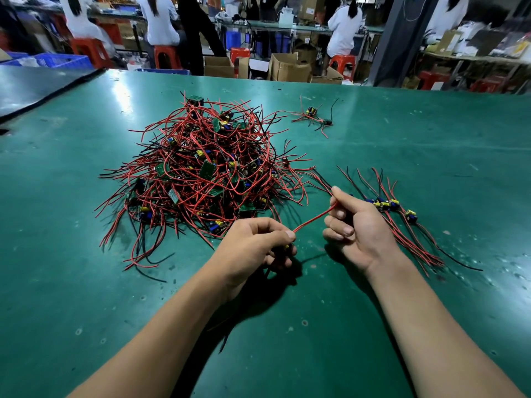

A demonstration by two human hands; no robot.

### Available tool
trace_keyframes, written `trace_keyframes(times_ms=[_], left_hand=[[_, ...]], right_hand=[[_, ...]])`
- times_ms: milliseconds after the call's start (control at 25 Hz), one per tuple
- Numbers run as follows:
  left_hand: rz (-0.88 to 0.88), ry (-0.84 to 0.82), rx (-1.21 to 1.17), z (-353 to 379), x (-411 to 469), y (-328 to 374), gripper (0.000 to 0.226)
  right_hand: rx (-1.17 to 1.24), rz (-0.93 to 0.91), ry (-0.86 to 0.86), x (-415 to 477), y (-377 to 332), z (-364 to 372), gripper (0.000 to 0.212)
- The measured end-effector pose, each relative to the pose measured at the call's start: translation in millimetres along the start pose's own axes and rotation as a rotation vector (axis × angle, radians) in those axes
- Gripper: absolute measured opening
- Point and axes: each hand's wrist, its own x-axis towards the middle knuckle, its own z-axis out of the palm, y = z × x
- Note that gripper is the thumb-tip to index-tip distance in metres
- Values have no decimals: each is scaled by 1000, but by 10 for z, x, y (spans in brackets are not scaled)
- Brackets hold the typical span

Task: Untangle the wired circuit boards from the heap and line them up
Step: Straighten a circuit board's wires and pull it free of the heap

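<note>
Red wire (pixel 313 218) stretches taut between the hands: the left grip (pixel 255 245) curls round a small circuit board (pixel 285 248), the right grip (pixel 356 225) pinches the wire's far end. Behind them the tangled heap (pixel 201 168) and, just beyond the right grip, lined-up boards (pixel 390 205) lie on the green worktop (pixel 402 124).

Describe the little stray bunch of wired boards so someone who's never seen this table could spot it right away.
On the green table, find the big red-wired heap in the middle. Beyond its far right edge lies a small separate tangle. Unlike the lined-up row by the right hand, it holds only a couple of boards, wires splayed.
</note>
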Motion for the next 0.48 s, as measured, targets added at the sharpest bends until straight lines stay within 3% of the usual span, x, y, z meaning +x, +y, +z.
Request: trace_keyframes(times_ms=[120,200,240,400,480], left_hand=[[21,33,18,-2,5,-9,13],[26,60,0,-23,21,-9,11],[29,71,-6,-25,31,-11,9],[56,69,46,-20,33,-27,9],[65,60,72,-15,33,-35,9]], right_hand=[[64,102,-80,-29,-62,-48,29],[44,68,-44,-21,-39,-72,29],[-60,-19,18,-4,-12,-95,30],[-973,-650,336,74,130,-174,29],[-1087,-838,369,88,159,-180,21]])
